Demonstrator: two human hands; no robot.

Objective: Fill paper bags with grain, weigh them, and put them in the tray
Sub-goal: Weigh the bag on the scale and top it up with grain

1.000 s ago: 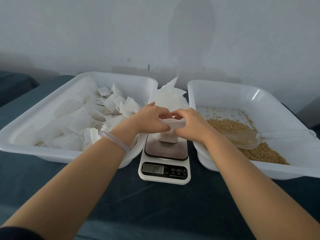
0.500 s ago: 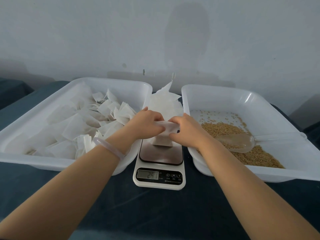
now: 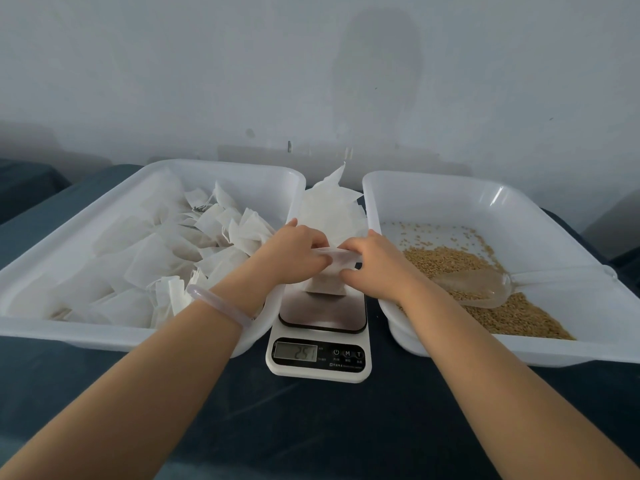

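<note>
A small white paper bag [image 3: 327, 284] stands on the digital scale [image 3: 320, 355], whose display shows digits I cannot read surely. My left hand [image 3: 294, 252] and my right hand [image 3: 372, 259] both pinch the bag's top edge from either side. Filled white bags lie heaped in the left tray [image 3: 86, 327]. In the right tray [image 3: 519, 348] lies loose golden grain [image 3: 450, 261] with a clear plastic scoop [image 3: 481, 289] resting on it.
A stack of empty paper bags [image 3: 329, 209] leans between the two trays behind the scale. All of this stands on a dark blue cloth surface [image 3: 329, 427]. A pale wall rises close behind the trays.
Both hands stay on the bag's top over the scale, working the edge slightly. The view has tilted a little, and the scale's digits changed.
</note>
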